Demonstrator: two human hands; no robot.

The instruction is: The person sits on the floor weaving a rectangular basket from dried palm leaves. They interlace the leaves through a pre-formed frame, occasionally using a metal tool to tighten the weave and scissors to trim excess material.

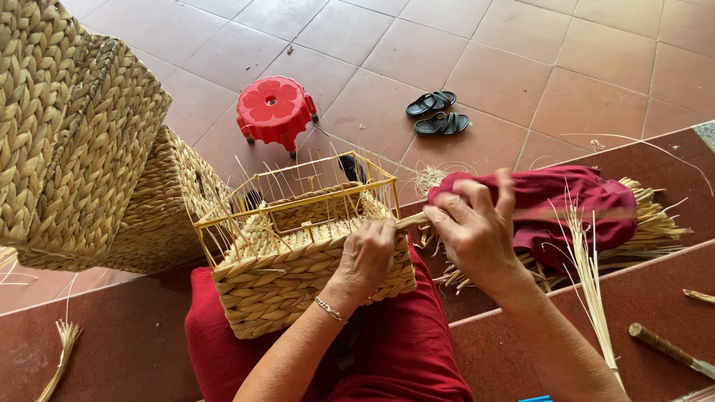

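The half-woven straw basket on a yellow wire frame (298, 253) is resting on the person's lap at centre. The left hand (366, 260) is pressing closed on its right rim; the right hand (473, 234), at 3 o'clock of it, is pinching a flat pale straw strand (412, 219). The basket is likely light and stiff; its upright wire ends could snag. Grip the woven wall. Finished baskets (82, 141) are crowding 9 o'clock; open tiled floor (521, 67) lies at 12.

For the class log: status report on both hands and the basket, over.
Left hand pressing half-woven basket rim. Right hand pulling fibre strand taut. Red cloth over straw bundle alongside; nothing blocking.
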